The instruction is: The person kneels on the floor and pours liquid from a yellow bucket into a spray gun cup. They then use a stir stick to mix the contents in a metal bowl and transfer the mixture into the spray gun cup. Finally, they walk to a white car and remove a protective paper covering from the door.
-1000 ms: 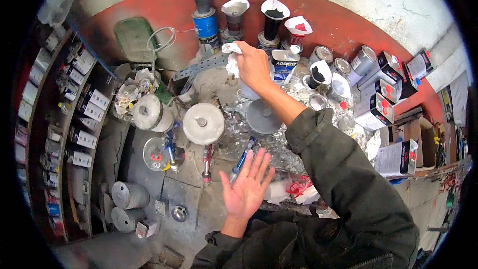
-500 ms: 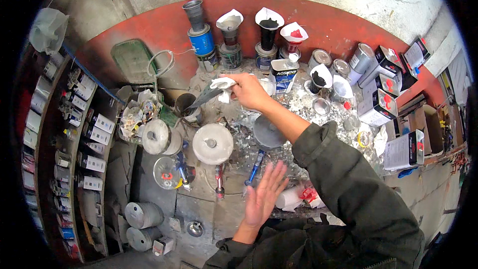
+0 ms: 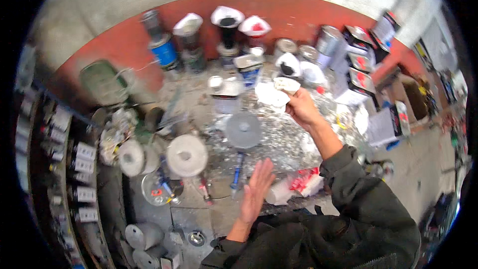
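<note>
My right hand (image 3: 304,108) reaches over the middle of the paint-spattered bench, fingers pinched on a crumpled white tissue (image 3: 287,85). Another white sheet (image 3: 271,95) lies just left of it; blur hides whether the two touch. My left hand (image 3: 259,187) hangs palm inward near the bench's front edge, its fingers stretched out and holding nothing. Close to it is a spray gun with a blue handle (image 3: 237,174) under a dark grey lidded cup (image 3: 244,130). Farther left stands a second spray gun with a light grey cup (image 3: 186,155).
Along the red back wall, paper strainers sit in cups on paint cans (image 3: 164,54). Rectangular solvent tins (image 3: 359,80) line the right side. A waste pile (image 3: 118,132) and a dark open pot (image 3: 154,118) are at left, beside shelves of cans (image 3: 85,173). White rolls (image 3: 279,195) lie at the front.
My right hand has swung rightward from above the dark pot, keeping the tissue; the grey flat piece is no longer in it. The view has shifted right. My left hand stays outstretched.
</note>
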Available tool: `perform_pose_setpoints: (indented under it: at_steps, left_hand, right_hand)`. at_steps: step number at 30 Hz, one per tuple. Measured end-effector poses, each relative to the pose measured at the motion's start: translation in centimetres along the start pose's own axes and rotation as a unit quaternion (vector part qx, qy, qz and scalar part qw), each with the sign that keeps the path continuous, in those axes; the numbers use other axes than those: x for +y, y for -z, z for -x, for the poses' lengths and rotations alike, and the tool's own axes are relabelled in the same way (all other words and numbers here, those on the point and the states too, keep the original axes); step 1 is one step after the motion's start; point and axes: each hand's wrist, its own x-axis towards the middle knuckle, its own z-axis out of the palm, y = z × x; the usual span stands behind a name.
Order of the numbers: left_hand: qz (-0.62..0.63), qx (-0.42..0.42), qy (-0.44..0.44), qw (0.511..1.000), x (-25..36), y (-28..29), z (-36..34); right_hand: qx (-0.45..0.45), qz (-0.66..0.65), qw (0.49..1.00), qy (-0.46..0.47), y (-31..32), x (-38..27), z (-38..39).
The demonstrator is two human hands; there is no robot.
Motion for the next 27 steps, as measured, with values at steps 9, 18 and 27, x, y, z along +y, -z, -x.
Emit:
perform_pose_setpoints:
  at_steps: [9,18,27]
  left_hand:
    - [-0.642,-0.154,-0.059,0.749,-4.6,-6.1,-5.0]
    - [-0.572,-0.413,-0.072,0.705,-14.4,-18.5,-3.5]
    - [-0.487,-0.58,-0.075,0.649,-29.9,-38.1,9.2]
  right_hand:
    - [0.206,0.205,0.955,-0.065,17.5,5.3,18.5]
    - [0.355,-0.342,0.869,0.04,26.3,4.6,48.1]
    - [0.745,-0.22,0.63,-0.005,27.2,19.7,81.5]
